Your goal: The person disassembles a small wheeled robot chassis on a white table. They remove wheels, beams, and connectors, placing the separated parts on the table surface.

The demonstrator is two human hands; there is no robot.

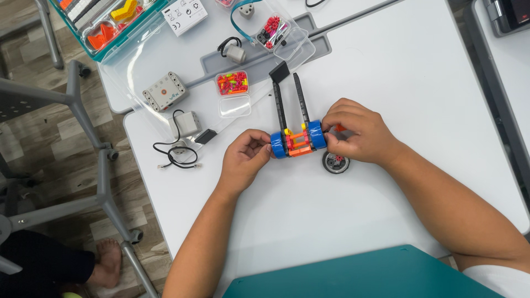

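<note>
Centrally on the white table [419, 83], a small model [297, 138] with two blue wheels is gripped at both ends: its left wheel is pinched by the left hand [245, 157], its right end by the curled right hand [356, 132]. A loose grey wheel [335, 163] lies just near of the right hand.

A white table [419, 83] is filling most of the view, with a second white table [497, 60] sitting just beside it on the right. Grey chair legs on casters [105, 182] are standing on a wood-pattern floor [49, 143] at the left. Even light is falling across everything.
</note>
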